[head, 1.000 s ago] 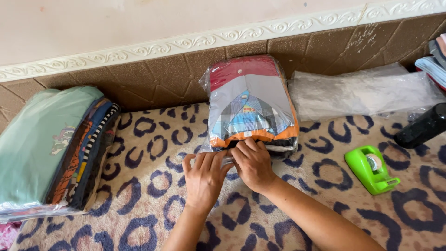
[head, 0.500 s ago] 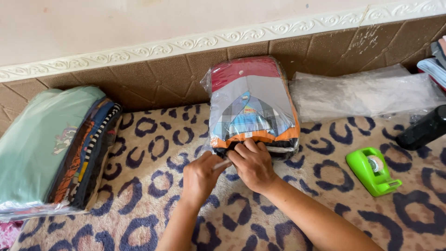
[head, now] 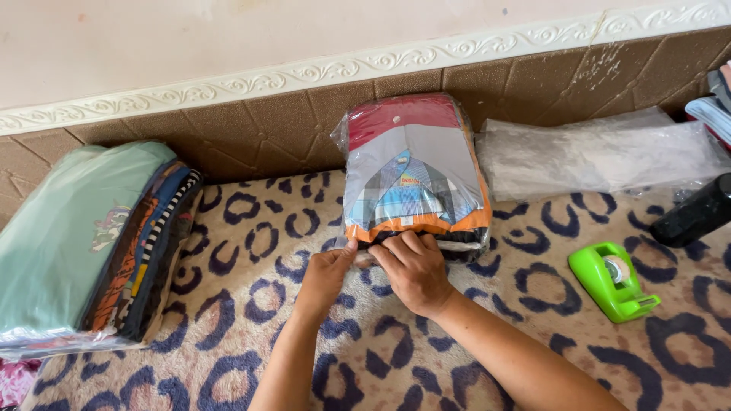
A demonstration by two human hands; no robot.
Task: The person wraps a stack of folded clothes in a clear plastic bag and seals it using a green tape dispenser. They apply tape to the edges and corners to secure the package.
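Note:
A stack of folded shirts in a clear plastic bag (head: 415, 171) lies on the spotted rug against the brown wall; the top shirt is red, grey and blue-checked with an orange hem. My left hand (head: 329, 272) pinches the bag's open flap at the near left corner of the stack. My right hand (head: 411, 268) presses its fingers down on the near edge of the bag, right beside the left hand.
A bagged stack of folded clothes (head: 84, 243) topped by a pale green shirt lies at the left. A pile of empty clear bags (head: 601, 156) lies at the right by the wall. A green tape dispenser (head: 613, 280) and a black object (head: 697, 211) sit at the right.
Both hands have stayed at the near edge of the bagged stack; my left hand has shifted slightly up and closer to the bag's corner, now pinching the plastic.

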